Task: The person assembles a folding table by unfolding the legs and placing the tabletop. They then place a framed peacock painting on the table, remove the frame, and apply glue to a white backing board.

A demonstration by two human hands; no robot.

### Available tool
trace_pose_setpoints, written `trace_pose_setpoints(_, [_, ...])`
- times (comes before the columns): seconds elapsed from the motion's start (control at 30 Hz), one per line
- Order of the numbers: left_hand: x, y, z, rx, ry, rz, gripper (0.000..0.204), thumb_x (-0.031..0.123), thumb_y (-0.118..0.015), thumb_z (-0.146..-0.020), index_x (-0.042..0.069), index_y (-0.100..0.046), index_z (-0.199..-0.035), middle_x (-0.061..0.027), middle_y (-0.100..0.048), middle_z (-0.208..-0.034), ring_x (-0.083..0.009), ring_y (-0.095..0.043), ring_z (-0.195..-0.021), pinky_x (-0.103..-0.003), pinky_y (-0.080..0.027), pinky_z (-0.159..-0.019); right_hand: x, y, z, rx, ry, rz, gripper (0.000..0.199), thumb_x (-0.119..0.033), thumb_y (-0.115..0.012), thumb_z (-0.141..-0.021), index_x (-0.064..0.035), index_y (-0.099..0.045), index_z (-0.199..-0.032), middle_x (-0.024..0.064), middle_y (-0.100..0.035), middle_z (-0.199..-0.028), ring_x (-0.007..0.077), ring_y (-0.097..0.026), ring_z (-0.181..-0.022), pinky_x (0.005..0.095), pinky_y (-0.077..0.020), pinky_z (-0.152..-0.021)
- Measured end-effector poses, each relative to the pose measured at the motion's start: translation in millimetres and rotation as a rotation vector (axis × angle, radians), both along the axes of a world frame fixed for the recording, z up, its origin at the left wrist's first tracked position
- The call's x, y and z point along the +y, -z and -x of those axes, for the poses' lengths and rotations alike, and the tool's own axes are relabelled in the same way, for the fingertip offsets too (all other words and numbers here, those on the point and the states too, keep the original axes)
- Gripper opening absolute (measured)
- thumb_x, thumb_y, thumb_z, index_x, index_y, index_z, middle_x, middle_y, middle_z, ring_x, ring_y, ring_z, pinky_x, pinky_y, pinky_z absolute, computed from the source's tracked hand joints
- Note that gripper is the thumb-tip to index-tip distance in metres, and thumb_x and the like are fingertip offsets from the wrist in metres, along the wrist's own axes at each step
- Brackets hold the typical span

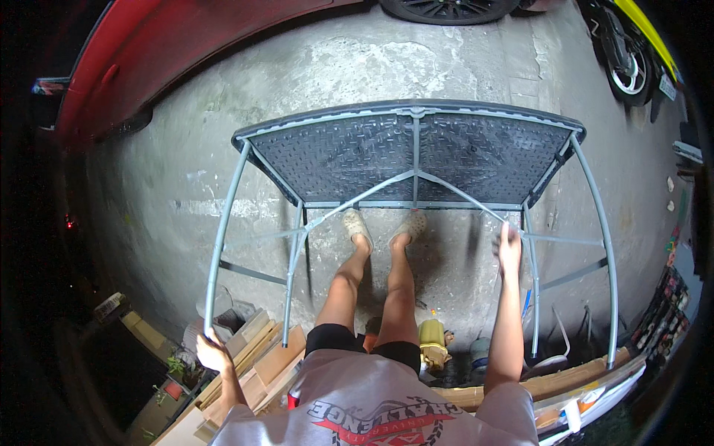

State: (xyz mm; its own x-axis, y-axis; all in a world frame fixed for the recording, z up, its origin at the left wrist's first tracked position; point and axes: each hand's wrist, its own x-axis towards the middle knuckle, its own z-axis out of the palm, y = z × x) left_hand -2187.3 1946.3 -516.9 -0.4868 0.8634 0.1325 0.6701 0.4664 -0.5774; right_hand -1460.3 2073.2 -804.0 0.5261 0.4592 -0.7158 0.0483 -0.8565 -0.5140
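Observation:
A folding table (pixel 349 160) with a black textured top and grey metal legs stands tipped on its side before me, its underside facing me and its legs pointing my way. At the lower left, my left hand (pixel 214 352) is closed around the foot end of the outer left leg (pixel 223 238). My right hand (pixel 509 253) is closed at the lower end of the right slanting brace (pixel 465 195), close to the inner right leg (pixel 532 290); its fingers are slightly blurred. Both leg frames are spread out from the top.
A red car (pixel 171 44) is at the upper left, with a car wheel (pixel 450 9) at the top. A motorcycle (pixel 628 63) stands at the upper right. Wooden boards (pixel 260 357), a potted plant (pixel 174 388) and a yellow object (pixel 432 343) lie near me on the concrete floor (pixel 357 67).

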Motion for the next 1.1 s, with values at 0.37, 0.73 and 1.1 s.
trace_pose_setpoints(0.37, [-202,50,18,-0.227,-0.531,0.256,0.048,0.041,-0.040,-0.103,-0.002,-0.051,-0.122,-0.0231,-0.055,-0.118,-0.0409,-0.052,-0.112,-0.054,-0.040,-0.095,273,43,111,-0.156,0.314,0.082,0.116,-0.053,-0.079,-0.073,0.0239,-0.019,-0.135,0.0330,-0.053,-0.126,0.0363,-0.055,-0.120,0.0408,-0.0482,-0.098])
trace_pose_setpoints(0.73, [269,268,-117,-1.655,-1.082,-0.916,0.142,0.078,-0.076,-0.057,0.001,-0.002,-0.152,-0.0219,-0.035,-0.146,-0.0343,-0.045,-0.124,-0.059,-0.042,-0.093,181,47,88,-0.179,0.335,0.015,0.092,-0.034,-0.080,-0.074,0.0251,-0.035,-0.127,0.0290,-0.053,-0.129,0.0329,-0.059,-0.109,0.0376,-0.0484,-0.094])
trace_pose_setpoints(1.1, [239,276,-93,-1.604,-1.162,-0.833,0.037,0.026,-0.071,-0.081,-0.003,-0.060,-0.102,-0.0143,-0.062,-0.099,-0.0249,-0.064,-0.070,-0.038,-0.057,-0.042,82,-29,-79,0.035,0.595,-0.099,0.038,-0.029,-0.070,-0.087,0.0011,-0.061,-0.108,0.0148,-0.063,-0.101,0.0285,-0.062,-0.080,0.0450,-0.0507,-0.059])
